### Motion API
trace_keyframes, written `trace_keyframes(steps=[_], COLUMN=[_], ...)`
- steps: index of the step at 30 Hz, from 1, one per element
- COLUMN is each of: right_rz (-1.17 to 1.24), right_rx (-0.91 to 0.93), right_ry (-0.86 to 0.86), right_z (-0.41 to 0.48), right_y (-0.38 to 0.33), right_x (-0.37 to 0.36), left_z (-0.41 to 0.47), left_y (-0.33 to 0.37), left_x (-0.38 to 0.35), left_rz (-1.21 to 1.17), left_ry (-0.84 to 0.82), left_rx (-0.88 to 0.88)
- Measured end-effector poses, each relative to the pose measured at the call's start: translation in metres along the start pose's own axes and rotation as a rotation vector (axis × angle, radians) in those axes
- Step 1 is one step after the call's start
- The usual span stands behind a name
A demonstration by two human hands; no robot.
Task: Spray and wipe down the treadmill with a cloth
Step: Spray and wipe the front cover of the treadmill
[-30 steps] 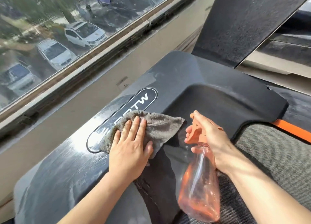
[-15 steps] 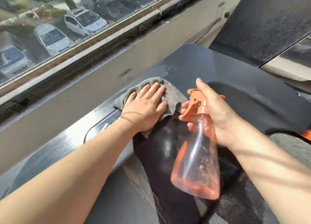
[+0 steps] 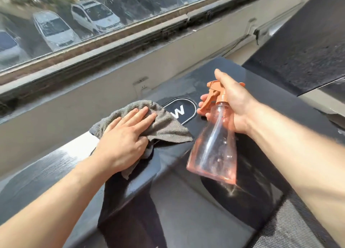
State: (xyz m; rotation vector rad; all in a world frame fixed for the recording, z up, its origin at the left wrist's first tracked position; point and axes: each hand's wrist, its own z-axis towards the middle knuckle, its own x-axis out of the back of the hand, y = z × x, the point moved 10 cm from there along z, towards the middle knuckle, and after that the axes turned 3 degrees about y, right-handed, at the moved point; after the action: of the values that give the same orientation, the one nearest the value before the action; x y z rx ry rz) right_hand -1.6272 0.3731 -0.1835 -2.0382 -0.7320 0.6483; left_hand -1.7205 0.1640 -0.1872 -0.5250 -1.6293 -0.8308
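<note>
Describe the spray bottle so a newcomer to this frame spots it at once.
Start at the long window up top, then drop to the black treadmill cover below. Above its right half, the right hand holds a spray bottle by the neck. It alone is see-through orange, unlike the grey cloth under the left hand.

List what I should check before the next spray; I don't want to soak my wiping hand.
1. Left hand pressing flat on the cloth: ok.
2. Right hand gripping the spray bottle at its neck: ok.
3. Fingers on the trigger: ok.
4. Nozzle pointing clear of the left hand: cannot tell.
5. Liquid left in the bottle: cannot tell.
6. Treadmill cover beyond the cloth bare for spraying: ok.
</note>
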Motion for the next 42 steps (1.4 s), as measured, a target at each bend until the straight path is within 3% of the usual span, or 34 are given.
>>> trace_keyframes(steps=[5, 11, 22, 31, 36, 42], right_rz=[0.017, -0.054, -0.091, 0.075, -0.005, -0.007], right_rx=[-0.012, -0.049, -0.027, -0.028, -0.041, -0.053], right_ry=[0.094, -0.032, -0.079, 0.143, -0.007, -0.046], right_z=[0.013, 0.015, 0.013, 0.025, 0.020, 0.004], right_y=[-0.004, -0.008, 0.000, -0.020, -0.019, -0.008], right_x=[0.003, -0.009, -0.020, 0.007, 0.006, -0.013], left_z=[0.003, 0.035, 0.033, 0.060, 0.114, 0.110], left_y=[-0.003, 0.005, 0.010, 0.029, 0.078, 0.069], left_x=[-0.004, -0.006, -0.006, -0.011, -0.014, -0.011], left_rz=[0.002, 0.020, 0.056, 0.074, 0.125, 0.085], left_ry=[0.002, -0.002, 0.018, -0.029, 0.027, 0.099], left_rx=[-0.026, -0.064, -0.106, -0.129, -0.181, -0.051])
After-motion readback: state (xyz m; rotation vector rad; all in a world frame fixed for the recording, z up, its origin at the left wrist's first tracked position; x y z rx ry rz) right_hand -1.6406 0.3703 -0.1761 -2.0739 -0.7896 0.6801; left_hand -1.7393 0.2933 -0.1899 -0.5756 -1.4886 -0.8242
